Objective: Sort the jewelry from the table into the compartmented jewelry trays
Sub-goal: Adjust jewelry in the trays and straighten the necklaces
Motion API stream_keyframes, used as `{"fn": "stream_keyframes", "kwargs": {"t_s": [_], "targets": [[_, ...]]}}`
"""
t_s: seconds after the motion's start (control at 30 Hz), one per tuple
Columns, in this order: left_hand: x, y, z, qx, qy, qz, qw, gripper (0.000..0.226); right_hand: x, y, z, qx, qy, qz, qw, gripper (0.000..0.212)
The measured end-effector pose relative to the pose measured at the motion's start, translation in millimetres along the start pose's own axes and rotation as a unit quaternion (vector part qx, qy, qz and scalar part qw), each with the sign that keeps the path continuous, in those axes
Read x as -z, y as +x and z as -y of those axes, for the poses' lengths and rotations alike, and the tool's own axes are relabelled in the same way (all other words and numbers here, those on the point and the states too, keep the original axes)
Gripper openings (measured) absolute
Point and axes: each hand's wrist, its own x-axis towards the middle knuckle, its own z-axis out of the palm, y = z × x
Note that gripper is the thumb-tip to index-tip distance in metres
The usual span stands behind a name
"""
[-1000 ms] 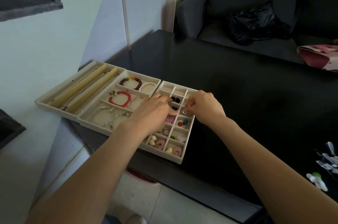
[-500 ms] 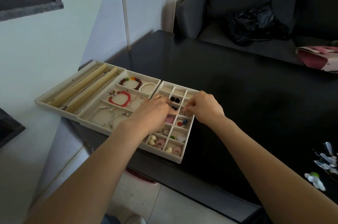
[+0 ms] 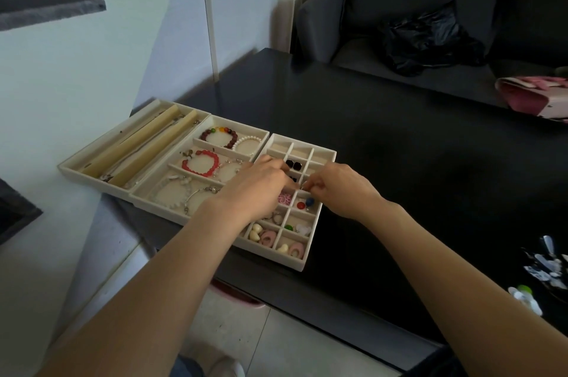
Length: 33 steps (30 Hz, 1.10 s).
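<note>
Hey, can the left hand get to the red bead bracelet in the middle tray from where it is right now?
Probably yes. The red bead bracelet lies uncovered in its compartment just left of the left hand, with nothing over it. That hand's fingers are pinched together with the right hand over the small-grid tray, so they would need freeing first.

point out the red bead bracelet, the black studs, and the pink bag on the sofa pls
red bead bracelet (image 3: pixel 200 164): head view, on the beads of its near arc.
black studs (image 3: pixel 294 165): head view, on the left stud of the pair.
pink bag (image 3: pixel 531 93): head view, on its pink upper face.
</note>
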Motion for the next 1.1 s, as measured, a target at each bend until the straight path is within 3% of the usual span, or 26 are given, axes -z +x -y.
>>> {"fn": "stream_keyframes", "kwargs": {"t_s": [0.2, 0.3, 0.47, 0.6, 0.73, 0.9, 1.0, 1.1], "targets": [[2.0, -1.5, -2.2, -0.001, 0.011, 0.001, 1.0, 0.059, -0.4, -1.7, 1.3, 0.015, 0.015, -0.005, 1.0, 0.023], [4.8, -3.5, -6.6, 0.001, -0.009, -0.013, 1.0, 0.064, 4.1, -9.1, 0.6, 0.003, 0.05, -0.039, 0.998, 0.022], [15.2, 5.3, -31.0, 0.034, -0.014, -0.046, 0.998, 0.053, 10.3, -42.5, -12.7, -0.059, 0.126, -0.123, 0.983, 0.022], [17.0, 10.5, -82.5, 0.024, -0.154, 0.001, 0.988, 0.045, 15.0, -97.5, -50.6, -0.13, 0.152, -0.188, 0.962, 0.025], [8.5, 19.6, -118.6, -0.028, -0.217, -0.015, 0.976, 0.04, 16.1, -140.9, -85.7, -0.184, 0.145, -0.258, 0.937, 0.031], [-20.1, 17.4, -192.0, -0.15, -0.212, 0.051, 0.965, 0.045, 3.7, -194.4, -132.3, -0.226, 0.089, -0.2, 0.949, 0.043], [-43.3, 15.9, -218.6, -0.197, -0.145, 0.118, 0.962, 0.049, -5.7, -215.3, -152.0, -0.242, 0.086, -0.17, 0.951, 0.045], [-56.0, 13.9, -226.5, -0.21, -0.063, 0.115, 0.969, 0.046, -12.8, -225.5, -165.4, -0.245, 0.093, -0.151, 0.953, 0.045]]}}
